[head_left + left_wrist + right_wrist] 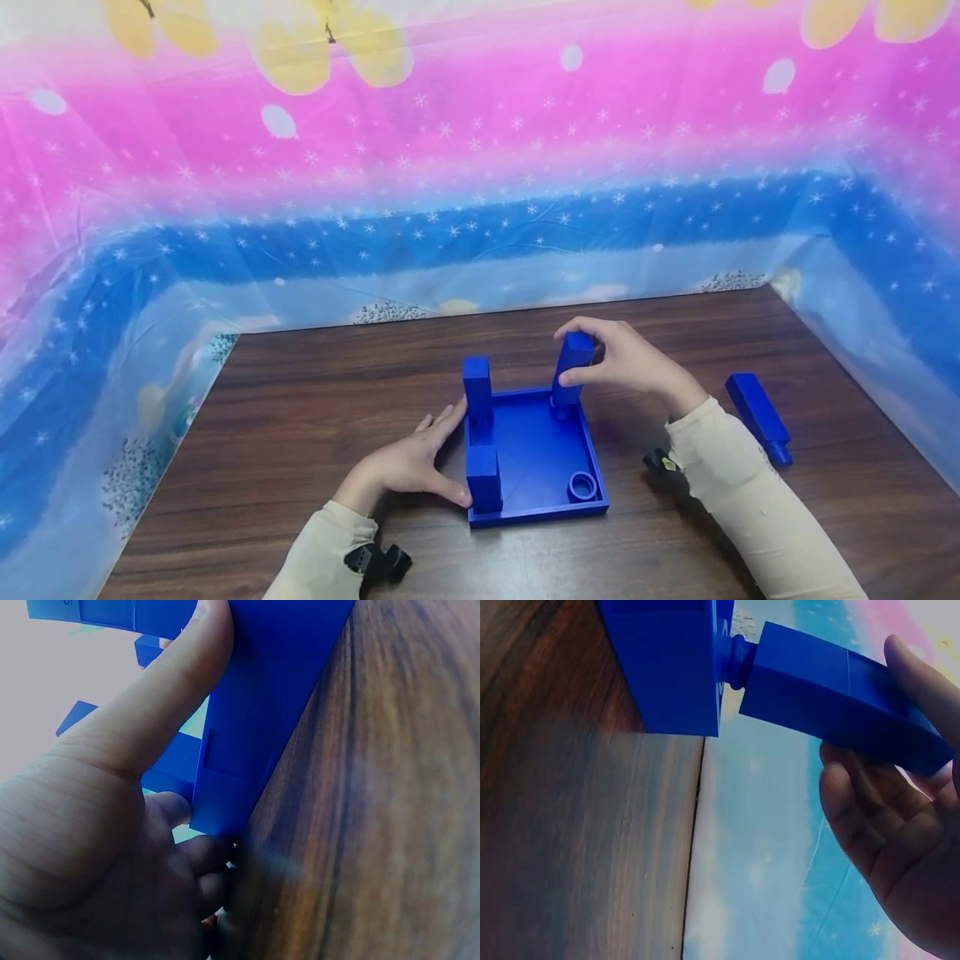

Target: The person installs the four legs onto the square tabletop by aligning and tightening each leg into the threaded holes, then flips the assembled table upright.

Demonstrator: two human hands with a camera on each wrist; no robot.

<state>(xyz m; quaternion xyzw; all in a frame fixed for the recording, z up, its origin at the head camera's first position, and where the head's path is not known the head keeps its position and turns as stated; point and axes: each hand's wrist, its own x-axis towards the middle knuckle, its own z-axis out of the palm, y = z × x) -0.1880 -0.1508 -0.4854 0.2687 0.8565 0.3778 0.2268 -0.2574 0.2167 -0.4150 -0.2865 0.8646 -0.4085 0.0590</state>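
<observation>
A shallow blue tray-like base (536, 450) with a raised rim lies on the table. Two square blue legs, a far one (477, 387) and a near one (483, 479), stand upright at its left corners. My left hand (405, 458) spreads along the left side, thumb touching the near corner and fingers by the far one. My right hand (630, 362) grips a third square leg (832, 690) between thumb and fingers at the far right corner. That leg tilts slightly, and its narrow round knob (739, 661) meets the base. An unfilled round socket (582, 487) shows at the near right corner.
Another blue leg (757, 415) with a knobbed end lies on the table to the right, near my right forearm. The brown wooden table (300, 400) ends at a patterned pink and blue cloth (480, 183) behind and at both sides.
</observation>
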